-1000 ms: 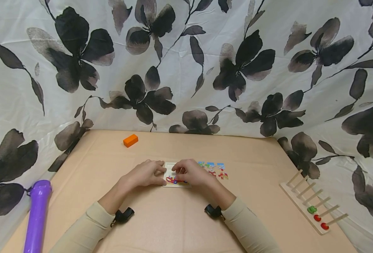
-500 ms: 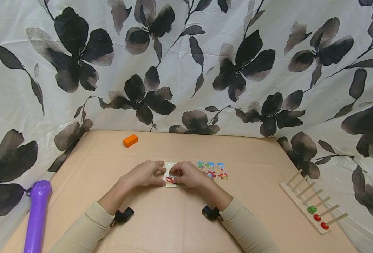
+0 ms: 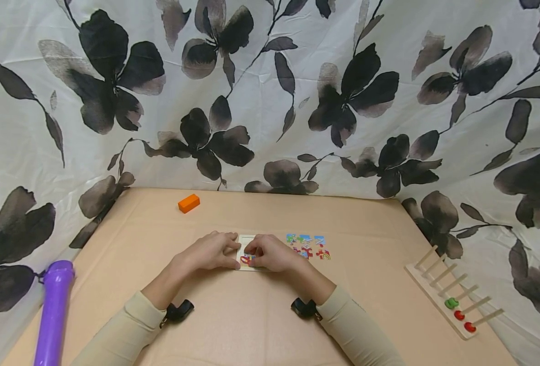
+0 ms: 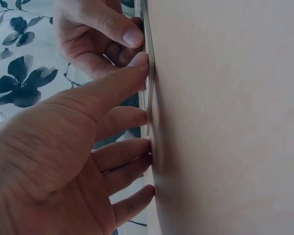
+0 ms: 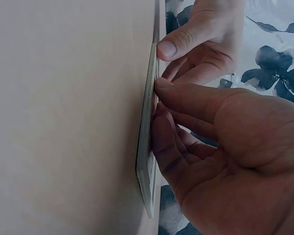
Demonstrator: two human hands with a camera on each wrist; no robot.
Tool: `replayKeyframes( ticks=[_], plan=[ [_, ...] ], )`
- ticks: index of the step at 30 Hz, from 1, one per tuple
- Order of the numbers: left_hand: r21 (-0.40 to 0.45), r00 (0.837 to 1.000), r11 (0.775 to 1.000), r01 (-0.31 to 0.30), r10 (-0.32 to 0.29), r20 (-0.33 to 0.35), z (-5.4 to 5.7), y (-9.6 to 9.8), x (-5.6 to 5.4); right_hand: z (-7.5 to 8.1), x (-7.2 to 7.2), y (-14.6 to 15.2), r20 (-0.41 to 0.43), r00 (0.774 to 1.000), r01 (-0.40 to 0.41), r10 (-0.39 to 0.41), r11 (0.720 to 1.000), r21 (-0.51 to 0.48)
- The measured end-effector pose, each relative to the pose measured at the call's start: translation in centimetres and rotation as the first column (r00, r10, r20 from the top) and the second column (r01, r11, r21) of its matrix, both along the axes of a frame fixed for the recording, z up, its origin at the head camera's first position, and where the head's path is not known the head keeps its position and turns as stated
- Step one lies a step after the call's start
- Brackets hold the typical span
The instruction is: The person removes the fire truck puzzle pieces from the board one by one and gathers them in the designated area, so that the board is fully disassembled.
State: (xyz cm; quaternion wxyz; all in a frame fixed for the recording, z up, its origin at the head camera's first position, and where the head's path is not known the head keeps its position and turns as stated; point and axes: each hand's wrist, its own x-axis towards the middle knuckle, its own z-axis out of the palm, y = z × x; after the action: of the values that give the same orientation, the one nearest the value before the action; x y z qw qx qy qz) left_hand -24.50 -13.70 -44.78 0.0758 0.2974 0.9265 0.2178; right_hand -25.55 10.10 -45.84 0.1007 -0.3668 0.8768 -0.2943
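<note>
A small pale jigsaw puzzle board (image 3: 246,239) lies on the table, a red picture part (image 3: 247,260) showing at its front. My left hand (image 3: 212,250) rests at the board's left side, thumb by the front corner and fingertips along the edge; the left wrist view shows these fingers (image 4: 125,159) fairly straight. My right hand (image 3: 272,252) reaches over the right half of the board. Its thumb and curled fingers (image 5: 167,142) pinch down at the board's surface on a puzzle piece, mostly hidden by them. Several loose puzzle pieces (image 3: 319,240) lie just right of this hand.
An orange block (image 3: 189,203) sits at the back left of the table. A purple tube (image 3: 56,310) stands at the left edge. On the right is a wooden peg rack (image 3: 427,290) with green and red pieces. A floral cloth (image 3: 279,117) hangs behind.
My right hand has shifted slightly left over the board, covering more of the red picture, and is nearly still since half a second ago. My left hand has stayed in place.
</note>
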Motion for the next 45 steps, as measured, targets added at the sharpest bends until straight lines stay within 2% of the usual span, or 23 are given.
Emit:
replayKeyframes(
  ticks=[19, 35, 45],
  plan=[
    [0.004, 0.999, 1.000, -0.017, 0.017, 0.030, -0.01, -0.12, -0.07, -0.03, 0.02, -0.39, 0.033, 0.999, 0.020, -0.020, 1.000, -0.013],
    [0.008, 1.000, 1.000, 0.001, -0.002, 0.021, 0.08, 0.02, -0.10, -0.02, 0.18, -0.28, 0.080, 0.996, 0.038, -0.034, 0.998, -0.049],
    [0.017, 1.000, 1.000, 0.005, -0.006, 0.028, 0.16, -0.06, -0.04, -0.06, 0.15, -0.24, 0.078, 0.996, 0.038, -0.032, 0.996, -0.084]
  ],
)
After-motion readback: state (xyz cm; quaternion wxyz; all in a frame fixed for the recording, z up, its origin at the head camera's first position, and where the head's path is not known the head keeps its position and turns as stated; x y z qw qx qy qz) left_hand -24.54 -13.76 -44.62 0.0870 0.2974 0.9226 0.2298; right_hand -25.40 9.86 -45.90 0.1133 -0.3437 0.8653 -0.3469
